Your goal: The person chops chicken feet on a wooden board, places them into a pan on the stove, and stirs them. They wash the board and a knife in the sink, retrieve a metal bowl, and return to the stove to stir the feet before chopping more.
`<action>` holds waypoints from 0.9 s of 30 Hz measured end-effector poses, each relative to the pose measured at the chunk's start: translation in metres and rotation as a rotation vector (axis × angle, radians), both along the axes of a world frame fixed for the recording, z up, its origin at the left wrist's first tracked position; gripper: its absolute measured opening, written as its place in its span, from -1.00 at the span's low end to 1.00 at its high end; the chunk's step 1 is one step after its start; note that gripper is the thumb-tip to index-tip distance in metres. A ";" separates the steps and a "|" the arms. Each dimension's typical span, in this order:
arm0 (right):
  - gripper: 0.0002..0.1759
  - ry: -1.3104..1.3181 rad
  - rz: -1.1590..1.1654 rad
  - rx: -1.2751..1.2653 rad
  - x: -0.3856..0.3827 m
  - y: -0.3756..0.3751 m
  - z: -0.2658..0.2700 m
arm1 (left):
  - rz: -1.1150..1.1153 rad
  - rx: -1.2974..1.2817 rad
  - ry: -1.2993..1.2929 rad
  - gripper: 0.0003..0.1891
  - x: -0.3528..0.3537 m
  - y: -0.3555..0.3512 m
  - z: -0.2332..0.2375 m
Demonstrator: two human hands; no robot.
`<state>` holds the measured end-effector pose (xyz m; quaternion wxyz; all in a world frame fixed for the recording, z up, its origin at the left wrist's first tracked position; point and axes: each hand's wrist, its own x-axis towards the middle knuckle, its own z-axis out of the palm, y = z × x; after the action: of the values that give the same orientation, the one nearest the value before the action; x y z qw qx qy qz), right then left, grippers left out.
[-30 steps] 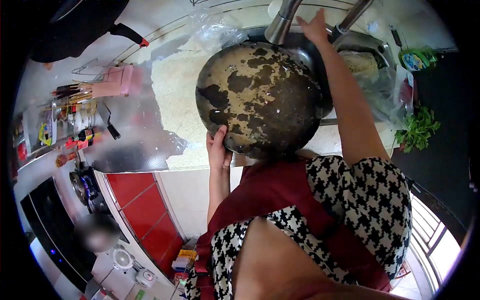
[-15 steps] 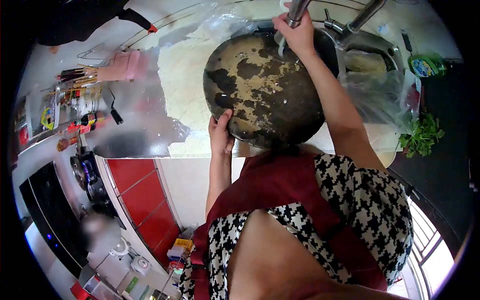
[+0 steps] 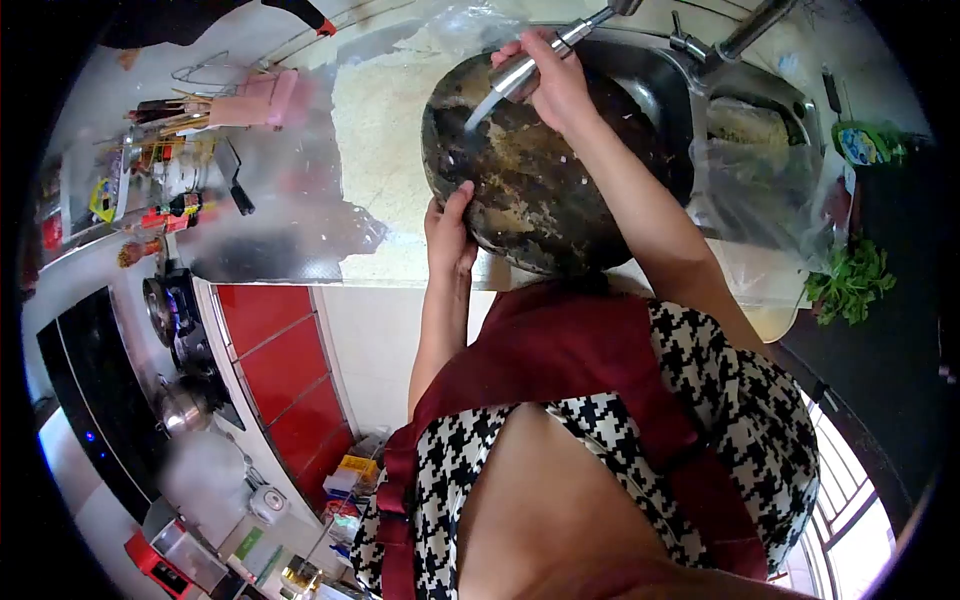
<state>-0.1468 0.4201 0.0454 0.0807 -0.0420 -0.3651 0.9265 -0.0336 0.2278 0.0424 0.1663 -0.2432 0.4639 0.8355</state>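
Note:
A large round board, dark with worn tan blotches, lies tilted over the sink in front of me. My left hand grips its left rim, thumb on the top face and the other fingers partly hidden beside or under the edge. Wrapped around a pull-out faucet spray head, my right hand holds it above the far part of the board. Water runs from the nozzle onto the board's upper left. Wet dark areas and small pale specks show on its surface.
Right of the sink basin, a second basin holds something under clear plastic. Leafy greens and a green bottle stand on the dark counter. A black-handled tool and a pink holder are at left.
My right hand has swung the spray head leftward over the board, its nozzle now pointing down-left. The board's tan patches look darker and smaller. My left hand keeps its grip on the rim.

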 end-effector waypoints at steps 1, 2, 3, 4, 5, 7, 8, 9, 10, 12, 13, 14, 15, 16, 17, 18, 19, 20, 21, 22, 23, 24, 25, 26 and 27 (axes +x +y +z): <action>-0.81 -0.004 -0.018 0.095 -0.002 0.004 -0.006 | 0.006 -0.008 0.004 -0.67 0.000 0.000 0.000; -0.78 -0.011 -0.038 0.188 -0.002 0.009 -0.012 | 0.011 -0.017 0.006 -0.67 0.000 -0.001 -0.001; -0.77 -0.059 -0.018 0.263 0.009 0.015 -0.007 | 0.016 -0.024 0.009 -0.67 -0.001 -0.002 -0.002; -0.75 -0.051 0.032 0.316 0.015 0.023 -0.010 | 0.014 -0.025 0.004 -0.67 -0.002 -0.003 -0.003; -0.74 -0.091 0.111 0.308 0.024 0.032 -0.012 | 0.015 -0.024 -0.003 -0.66 -0.002 -0.004 -0.005; -0.71 -0.193 0.224 0.311 0.051 0.039 -0.007 | 0.005 -0.017 0.005 -0.65 -0.001 -0.006 -0.008; -0.68 -0.204 0.249 0.241 0.062 0.038 -0.008 | 0.009 -0.025 -0.005 -0.65 0.000 -0.007 -0.009; -0.67 -0.203 0.232 0.179 0.073 0.036 -0.006 | 0.012 -0.032 -0.015 -0.66 0.000 -0.006 -0.006; -0.65 -0.201 0.212 0.118 0.082 0.034 -0.005 | 0.012 -0.039 -0.024 -0.66 0.000 -0.005 -0.003; -0.62 -0.229 0.053 0.085 0.093 0.028 -0.013 | 0.001 -0.038 -0.008 -0.64 0.001 -0.003 0.003; -0.59 -0.294 -0.002 0.234 0.101 0.026 -0.027 | -0.009 -0.027 -0.003 -0.63 0.001 -0.005 -0.002; -0.56 -0.359 -0.058 0.381 0.107 0.027 -0.040 | -0.019 -0.018 0.005 -0.62 0.001 -0.006 -0.005; -0.45 -0.475 0.075 0.728 0.114 0.027 -0.038 | -0.018 -0.009 0.008 -0.62 0.001 -0.005 -0.003; -0.34 -0.198 -0.015 0.929 0.121 0.015 -0.043 | -0.020 -0.013 0.005 -0.63 0.002 -0.005 -0.001; -0.29 -0.080 0.133 1.382 0.137 0.009 -0.045 | -0.020 -0.017 0.002 -0.63 0.002 -0.005 0.000; -0.24 0.053 0.296 1.827 0.146 0.006 -0.030 | -0.020 -0.022 -0.001 -0.63 0.003 -0.004 0.002; -0.24 0.121 0.350 1.805 0.143 0.010 -0.026 | -0.018 -0.049 -0.027 -0.64 0.003 -0.004 0.003; -0.23 0.189 0.406 1.781 0.140 0.017 -0.024 | -0.018 -0.047 -0.024 -0.64 0.003 -0.004 0.003; -0.23 0.261 0.462 1.757 0.138 0.024 -0.026 | -0.014 -0.043 -0.021 -0.64 0.004 -0.005 0.001; -0.26 0.238 0.409 1.873 0.128 0.036 -0.042 | -0.012 -0.041 -0.018 -0.64 0.005 -0.007 -0.001; -0.29 0.030 0.482 1.870 0.108 0.058 -0.050 | -0.002 -0.051 -0.025 -0.65 0.005 -0.009 -0.003; -0.35 -0.060 0.346 1.910 0.093 0.088 -0.078 | 0.010 -0.059 -0.029 -0.65 0.005 -0.009 -0.006; -0.37 -0.170 0.337 1.654 0.077 0.124 -0.101 | 0.022 -0.067 -0.032 -0.66 0.006 -0.010 -0.006; -0.38 -0.286 0.197 1.728 0.067 0.154 -0.139 | 0.009 -0.082 -0.016 -0.66 0.006 -0.009 -0.003; -0.31 -0.428 0.375 1.780 0.058 0.177 -0.140 | -0.004 -0.098 0.002 -0.67 0.005 -0.007 0.001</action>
<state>-0.0883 0.5970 -0.0941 -0.1368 -0.0750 -0.9484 0.2761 -0.0290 0.2209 0.0438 0.1553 -0.2491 0.5049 0.8118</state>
